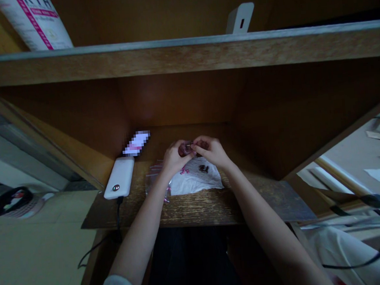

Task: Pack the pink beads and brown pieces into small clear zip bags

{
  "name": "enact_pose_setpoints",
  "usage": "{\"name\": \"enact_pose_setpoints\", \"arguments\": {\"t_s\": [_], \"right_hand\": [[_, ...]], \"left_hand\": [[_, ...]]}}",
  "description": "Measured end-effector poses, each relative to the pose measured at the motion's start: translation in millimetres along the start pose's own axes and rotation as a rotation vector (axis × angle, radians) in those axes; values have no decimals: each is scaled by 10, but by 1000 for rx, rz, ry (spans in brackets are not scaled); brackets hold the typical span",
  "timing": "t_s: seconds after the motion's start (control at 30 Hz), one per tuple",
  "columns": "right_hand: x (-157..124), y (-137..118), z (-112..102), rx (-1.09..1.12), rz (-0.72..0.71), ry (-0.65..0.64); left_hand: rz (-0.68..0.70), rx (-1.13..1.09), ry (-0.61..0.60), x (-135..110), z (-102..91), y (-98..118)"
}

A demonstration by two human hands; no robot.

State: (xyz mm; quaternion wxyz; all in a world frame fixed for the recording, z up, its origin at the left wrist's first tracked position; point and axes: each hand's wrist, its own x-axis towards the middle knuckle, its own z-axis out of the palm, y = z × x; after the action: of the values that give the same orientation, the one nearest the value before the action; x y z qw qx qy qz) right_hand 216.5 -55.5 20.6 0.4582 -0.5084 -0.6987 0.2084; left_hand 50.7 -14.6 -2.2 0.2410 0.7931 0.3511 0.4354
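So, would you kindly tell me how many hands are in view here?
2: the left hand and the right hand, held together over the crumpled white sheet.

Two hands (174, 157) (212, 151), one power bank (118, 178), one white cloth (196, 180)

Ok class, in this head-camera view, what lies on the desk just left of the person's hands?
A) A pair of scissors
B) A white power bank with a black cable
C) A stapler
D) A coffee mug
B. The white power bank lies on the wooden desk beside the left hand and right hand, with its black cable running down from it.
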Motion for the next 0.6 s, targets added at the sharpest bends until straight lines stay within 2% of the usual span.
{"name": "enact_pose_setpoints", "arguments": {"t_s": [0.13, 0.37, 0.6], "right_hand": [[-7, -28, 8, -125, -50, -33], [-15, -50, -44, -139, -101, -132], [-7, -47, -70, -100, -82, -103]], "left_hand": [[7, 6, 3, 2, 11, -20], [-9, -19, 12, 7, 7, -44], [-52, -138, 2, -1, 0, -27]]}}
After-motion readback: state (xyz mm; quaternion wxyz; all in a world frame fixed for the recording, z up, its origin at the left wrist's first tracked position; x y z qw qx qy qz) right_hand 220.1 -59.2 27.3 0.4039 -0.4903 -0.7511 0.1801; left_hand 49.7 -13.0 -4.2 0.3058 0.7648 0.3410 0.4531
